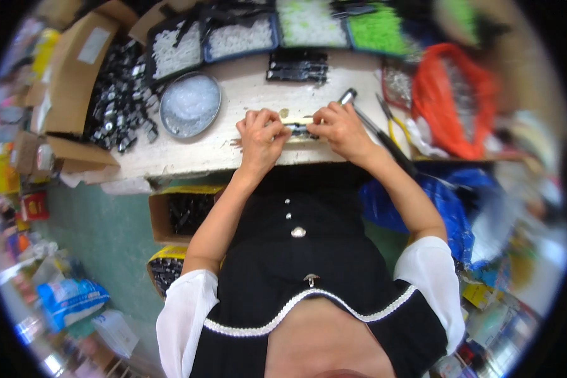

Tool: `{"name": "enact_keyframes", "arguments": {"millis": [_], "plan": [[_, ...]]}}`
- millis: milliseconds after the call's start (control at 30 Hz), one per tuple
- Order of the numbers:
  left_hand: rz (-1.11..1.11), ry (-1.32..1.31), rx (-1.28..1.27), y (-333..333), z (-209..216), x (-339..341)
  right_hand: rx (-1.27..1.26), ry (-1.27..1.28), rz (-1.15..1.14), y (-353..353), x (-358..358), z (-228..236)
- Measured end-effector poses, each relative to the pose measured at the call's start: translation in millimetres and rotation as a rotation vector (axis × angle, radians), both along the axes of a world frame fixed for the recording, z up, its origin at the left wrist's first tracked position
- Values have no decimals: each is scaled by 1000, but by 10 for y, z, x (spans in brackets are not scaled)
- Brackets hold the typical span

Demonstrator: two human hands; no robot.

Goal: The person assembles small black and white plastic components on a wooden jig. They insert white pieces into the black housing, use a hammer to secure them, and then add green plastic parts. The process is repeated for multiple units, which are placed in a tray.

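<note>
Looks like the fit/line-up step rn IMO, w/ left hand (260, 133) and right hand (341, 130) each pinching one end of a thin pale-and-dark strip (297, 121) near the front edge of the desk (246, 85), so next move prob needs steady, even pressure.

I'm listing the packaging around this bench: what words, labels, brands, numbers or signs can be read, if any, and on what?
None reads clearly.
White label on the cardboard box: too blurred.
Blue and white package, lower left: pale marks, too blurred.
White box beside it: faint marks, too small.
</note>
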State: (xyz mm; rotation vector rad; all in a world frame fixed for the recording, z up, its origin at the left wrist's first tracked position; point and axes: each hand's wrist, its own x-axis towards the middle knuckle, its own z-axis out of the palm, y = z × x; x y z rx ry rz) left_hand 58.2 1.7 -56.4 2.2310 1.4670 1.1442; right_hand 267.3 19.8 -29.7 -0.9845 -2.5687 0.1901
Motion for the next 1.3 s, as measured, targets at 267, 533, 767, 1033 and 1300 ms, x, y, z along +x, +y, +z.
{"name": "enact_keyframes", "arguments": {"millis": [267, 533, 767, 1033, 1300], "plan": [[-27, -44, -20, -25, 35, 14, -10, 187, -132, 762, 228, 160], [-27, -50, -52, -32, 51, 3, 328, -115, -699, 2058, 563, 287], [-20, -89, -83, -36, 69, 16, 309, -353, -630, 2295, 565, 434], [-9, -84, -69, -40, 47, 19, 424, -77, -480, 1736, 357, 857], [62, -122, -6, -97, 148, 26, -590, 899, -418, 1064, -96, 596]]}}
